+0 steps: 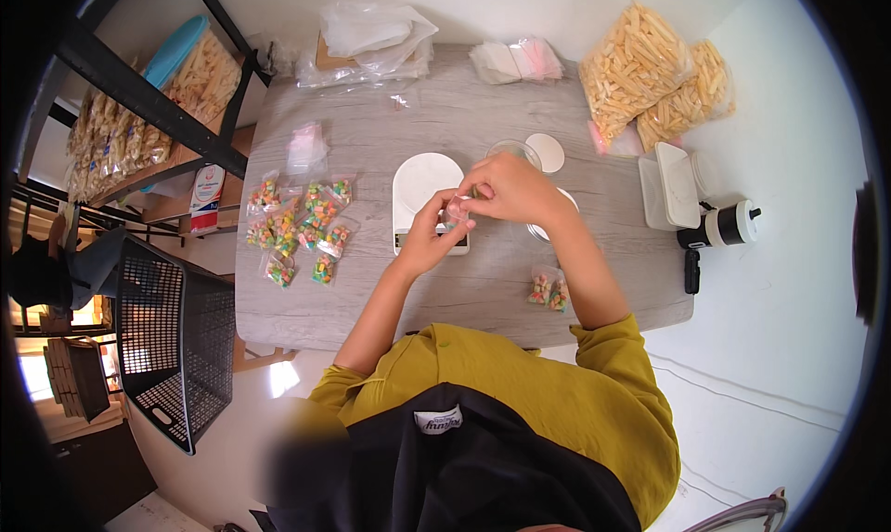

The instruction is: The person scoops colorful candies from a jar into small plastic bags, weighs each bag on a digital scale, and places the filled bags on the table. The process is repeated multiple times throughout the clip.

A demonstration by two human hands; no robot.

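A small clear plastic bag [455, 213] is pinched in my left hand [430, 236], over the front right part of a white kitchen scale [426, 177]. My right hand [514, 186] has its fingers at the upper edge of the same bag, gripping it. What the bag holds is hard to make out behind my fingers. Behind my right hand stands a round clear jar [516, 146], partly hidden, with a white round lid [545, 153] beside it. Another round container [541, 233] is mostly covered by my right forearm.
Several filled bags of colourful small pieces [285, 219] lie left of the scale; others [548, 288] lie front right. Empty small bags [306, 147] are at left. Large snack bags [633, 66], plastic containers [675, 184] and a tumbler [727, 224] line the right. A black crate [150, 302] stands left.
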